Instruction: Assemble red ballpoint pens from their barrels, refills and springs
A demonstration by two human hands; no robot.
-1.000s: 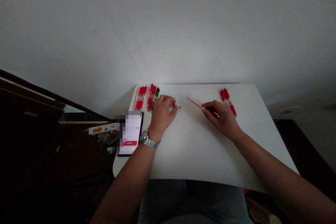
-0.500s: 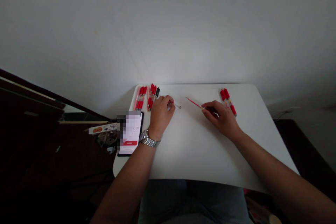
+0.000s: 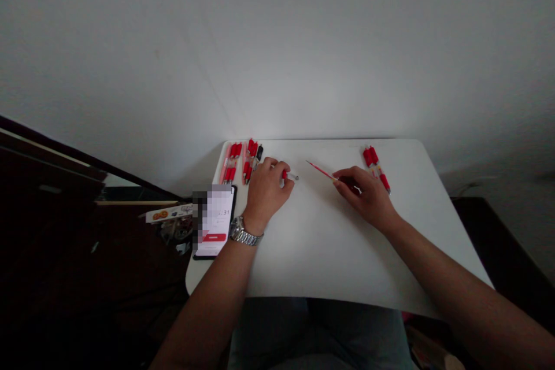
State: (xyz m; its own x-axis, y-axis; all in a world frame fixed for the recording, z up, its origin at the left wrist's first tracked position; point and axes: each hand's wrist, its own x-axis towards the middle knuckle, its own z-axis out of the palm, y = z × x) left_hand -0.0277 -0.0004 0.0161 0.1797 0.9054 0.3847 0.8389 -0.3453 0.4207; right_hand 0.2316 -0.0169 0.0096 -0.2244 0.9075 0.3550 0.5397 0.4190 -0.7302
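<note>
My left hand (image 3: pixel 265 192), with a metal watch on its wrist, is closed on a pen barrel (image 3: pixel 292 177). A red part shows between thumb and fingers, and a clear end points right; the palm hides the remainder. Across a small gap, my right hand (image 3: pixel 366 195) pinches a thin red pen refill (image 3: pixel 319 169), its fine tip aimed up and left towards the barrel. Refill and barrel are apart. Just beyond the left fingers lie several red pens (image 3: pixel 252 148) and a black-topped pen (image 3: pixel 259 152).
On the white table (image 3: pixel 329 254), a phone (image 3: pixel 217 222) with a lit screen lies at the left edge. More red pens (image 3: pixel 229 172) rest at the back left corner, and a few red pens (image 3: pixel 376 167) lie beyond my right hand. A wall (image 3: pixel 312 69) borders the table's back.
The fingers of my left hand have shifted around the barrel, and its red part now shows between them. My right hand and the refill have hardly moved.
</note>
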